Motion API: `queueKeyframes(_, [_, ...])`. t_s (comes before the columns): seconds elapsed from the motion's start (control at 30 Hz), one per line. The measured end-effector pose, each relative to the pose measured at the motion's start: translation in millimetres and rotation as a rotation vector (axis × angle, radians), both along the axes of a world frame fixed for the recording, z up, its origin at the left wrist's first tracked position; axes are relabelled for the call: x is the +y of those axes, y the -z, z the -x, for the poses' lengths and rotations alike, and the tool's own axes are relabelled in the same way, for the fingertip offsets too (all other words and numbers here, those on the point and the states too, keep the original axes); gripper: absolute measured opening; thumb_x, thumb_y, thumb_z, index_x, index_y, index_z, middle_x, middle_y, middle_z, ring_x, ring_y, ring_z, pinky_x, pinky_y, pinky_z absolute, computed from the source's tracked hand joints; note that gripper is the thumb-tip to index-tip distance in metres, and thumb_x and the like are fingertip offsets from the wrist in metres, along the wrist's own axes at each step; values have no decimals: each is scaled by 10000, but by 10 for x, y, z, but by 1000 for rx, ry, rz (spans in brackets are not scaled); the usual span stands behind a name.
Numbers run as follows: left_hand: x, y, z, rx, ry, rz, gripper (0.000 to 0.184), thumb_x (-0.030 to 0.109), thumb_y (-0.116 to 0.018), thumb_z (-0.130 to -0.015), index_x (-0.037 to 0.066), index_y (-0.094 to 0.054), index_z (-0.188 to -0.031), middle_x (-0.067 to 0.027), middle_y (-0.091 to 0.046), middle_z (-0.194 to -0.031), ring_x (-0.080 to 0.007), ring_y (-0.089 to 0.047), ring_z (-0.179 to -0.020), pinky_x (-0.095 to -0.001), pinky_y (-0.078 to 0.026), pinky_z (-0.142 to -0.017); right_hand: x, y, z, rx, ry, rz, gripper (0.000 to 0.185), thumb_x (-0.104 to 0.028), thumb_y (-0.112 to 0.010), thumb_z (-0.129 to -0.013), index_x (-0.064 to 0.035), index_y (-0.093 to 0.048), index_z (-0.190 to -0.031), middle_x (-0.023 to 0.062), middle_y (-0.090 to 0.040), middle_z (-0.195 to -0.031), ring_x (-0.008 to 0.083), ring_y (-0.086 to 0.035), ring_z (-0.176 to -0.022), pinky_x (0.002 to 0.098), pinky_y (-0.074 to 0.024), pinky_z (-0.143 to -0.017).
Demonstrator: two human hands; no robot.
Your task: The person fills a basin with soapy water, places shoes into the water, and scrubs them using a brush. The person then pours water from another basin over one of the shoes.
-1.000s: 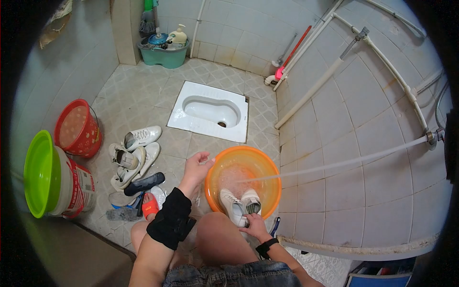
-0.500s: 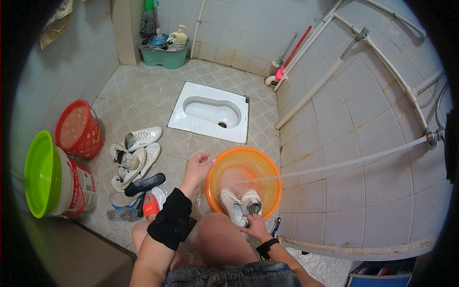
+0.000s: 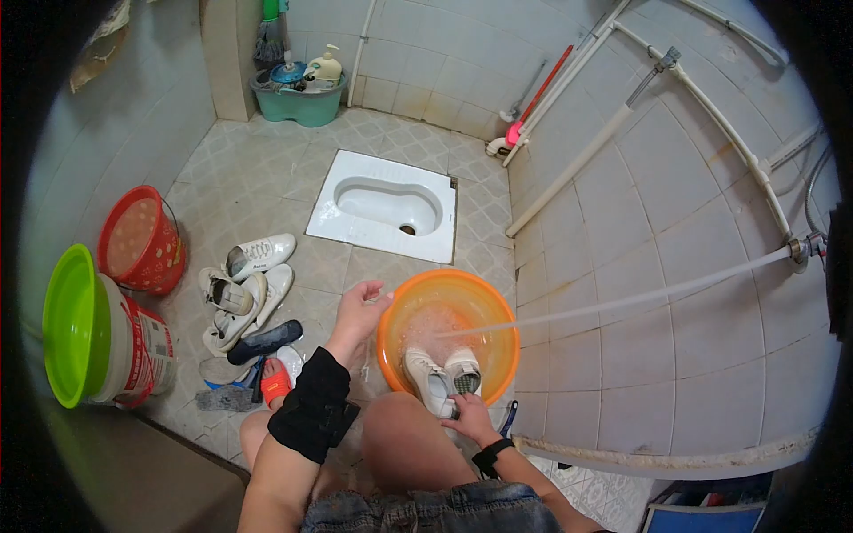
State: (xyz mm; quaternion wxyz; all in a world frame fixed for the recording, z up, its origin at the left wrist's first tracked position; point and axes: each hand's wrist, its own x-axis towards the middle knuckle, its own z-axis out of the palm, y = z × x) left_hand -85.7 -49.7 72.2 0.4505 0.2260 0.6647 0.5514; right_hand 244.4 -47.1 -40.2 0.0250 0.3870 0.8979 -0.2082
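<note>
An orange basin (image 3: 505, 355) stands on the floor in front of my knees, with bubbly water in it. Two white sneakers lean side by side in its near part, toes in the water: one on the left (image 3: 421, 371) and one on the right (image 3: 464, 359). My right hand (image 3: 471, 419) has its fingers closed on the heel end of the left sneaker, close to the other one's heel. By the basin's left rim is my left hand (image 3: 357, 313), fingers apart and holding nothing. A water jet (image 3: 622, 304) from the wall tap (image 3: 804, 250) lands in the basin.
More white shoes (image 3: 249, 293), insoles (image 3: 265, 343) and a brush-like item lie at left. Beyond them stand a red bucket (image 3: 144, 240) and a green basin (image 3: 73, 329) against a white bucket (image 3: 142, 346). A squat toilet (image 3: 355, 233) is set in the floor ahead; tiled wall at right.
The view has shifted slightly, so the scene sits a little farther left. Both hands keep nearly the same pose, and the water still runs into the basin.
</note>
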Motion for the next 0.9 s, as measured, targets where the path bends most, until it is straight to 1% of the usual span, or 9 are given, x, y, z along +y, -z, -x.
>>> queueKeyframes(0.07, [-2,-8,1,2,0,-2,373,202,-609,-782,39,-504,-1101,-46,-546,-961,-120,-503,-843,-248,-397,-699,8,12,-7,-47,17,75,614,-505,-678,-586,-98,-561,-1030,133,-533,-899,315,-487,-901,399,-365,-804])
queueKeyframes(0.1, [-1,-5,3,2,-1,0,378,204,-611,-781,38,-503,-1103,-44,-545,-958,-119,-502,-844,-247,-397,-698,12,19,-6,-47,17,74,614,-505,-678,-586,-98,-561,-1030,133,-533,-899,315,-487,-901,399,-365,-804])
queueKeyframes(0.2, [-2,-4,2,-3,-4,1,383,206,-613,-780,36,-502,-1104,-41,-542,-955,-117,-499,-845,-247,-396,-695,57,-11,26,-47,1,11,568,-476,-687,-586,-77,-580,-976,141,-555,-804,318,-525,-817,388,-396,-753])
queueKeyframes(0.27, [-1,-15,6,-7,-6,-2,383,207,-613,-780,35,-503,-1104,-40,-541,-954,-116,-497,-845,-247,-396,-694,154,-64,70,-228,-4,121,574,-541,-639,-612,-63,-598,-927,150,-584,-762,315,-554,-791,398,-399,-745])
queueKeyframes(0.37, [-35,-6,26,-28,-20,-8,382,207,-613,-780,32,-505,-1102,-41,-538,-956,-116,-495,-846,-251,-397,-693,150,-180,42,-197,-132,-2,598,-583,-604,-625,-49,-603,-894,156,-597,-733,313,-573,-769,412,-403,-728])
queueKeyframes(0.47, [-18,62,28,-21,-45,-21,380,209,-612,-780,28,-506,-1098,-42,-538,-953,-117,-494,-844,-254,-398,-694,104,-179,-20,-158,-30,118,543,-563,-615,-624,-61,-607,-831,145,-602,-753,312,-568,-767,434,-383,-733])
queueKeyframes(0.57, [-5,47,23,42,-9,-20,384,210,-612,-779,28,-505,-1100,-43,-539,-949,-119,-495,-840,-252,-399,-695,71,-167,-43,-136,5,109,543,-554,-615,-627,-53,-600,-836,140,-601,-768,305,-565,-784,425,-370,-769])
queueKeyframes(0.77, [12,-8,-3,34,6,1,382,203,-601,-785,18,-501,-1103,-52,-541,-942,-121,-498,-831,-248,-400,-694,47,14,-79,-84,-16,-14,554,-560,-612,-630,-41,-578,-820,150,-561,-755,310,-541,-777,414,-385,-759])
queueKeyframes(0.9, [1,-20,15,24,5,6,392,204,-606,-782,15,-498,-1108,-58,-543,-956,-122,-500,-841,-248,-400,-695,61,65,-66,-126,-5,16,540,-537,-617,-639,-36,-576,-837,152,-567,-788,310,-537,-801,409,-375,-771])
